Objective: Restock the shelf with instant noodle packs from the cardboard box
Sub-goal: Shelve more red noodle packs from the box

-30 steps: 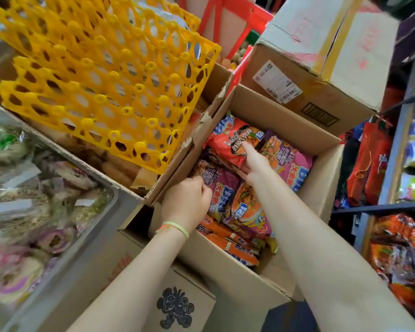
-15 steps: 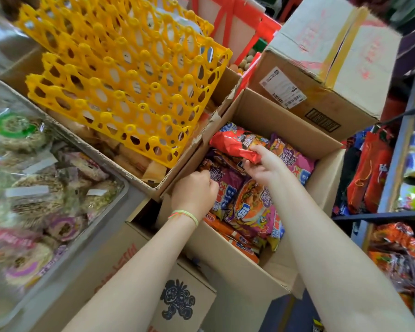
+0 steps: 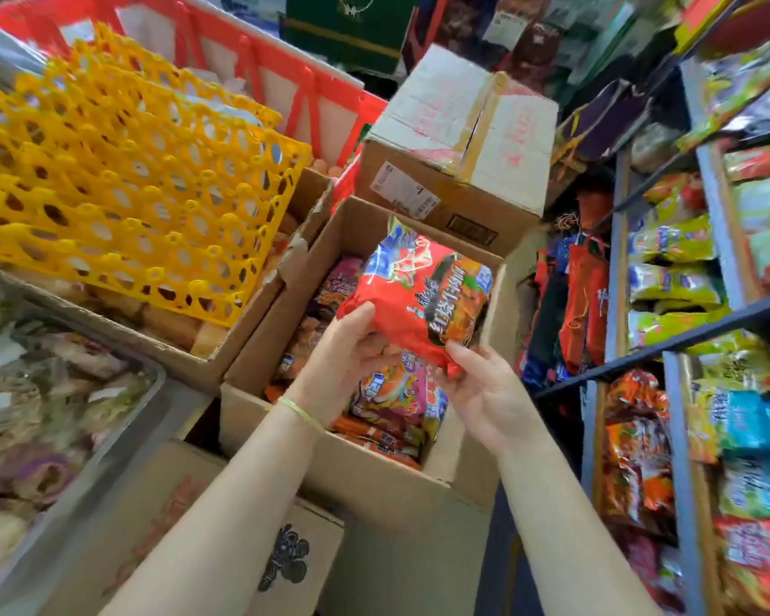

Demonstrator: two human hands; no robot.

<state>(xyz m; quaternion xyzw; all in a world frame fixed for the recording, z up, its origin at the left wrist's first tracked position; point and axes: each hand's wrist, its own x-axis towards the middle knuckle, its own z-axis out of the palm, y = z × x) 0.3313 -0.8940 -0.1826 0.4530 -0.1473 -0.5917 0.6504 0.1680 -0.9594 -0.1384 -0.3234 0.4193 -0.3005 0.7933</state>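
Red noodle pack (image 3: 423,300) held up over the open cardboard box (image 3: 361,477), gripped from both sides at its lower end. Left hand (image 3: 345,357) under the pack's left corner, thumb on the front face, fingers curled behind. Right hand (image 3: 485,393) at the lower right corner, palm turned up, fingertips pinching the crimped edge. Thin yellow-green band (image 3: 301,413) round the left wrist.

Inside the box, below the raised pack, more noodle packs (image 3: 396,393) in purple, orange and red wrappers, lying loosely stacked. Just beyond the open box, a sealed carton (image 3: 459,140) taped along its top, white label on its near face. To the left, yellow plastic egg trays (image 3: 130,180) stacked in a second open carton, tilted slightly. Behind these, a red crate (image 3: 285,82). Far left, a metal tray (image 3: 121,437) of wrapped goods, blurred. In front of the open box, a closed carton with a black printed mark (image 3: 285,562).

To the right, a metal shelf (image 3: 685,344) in several tiers, filled with green, orange, blue and red packets; print too blurred to read.
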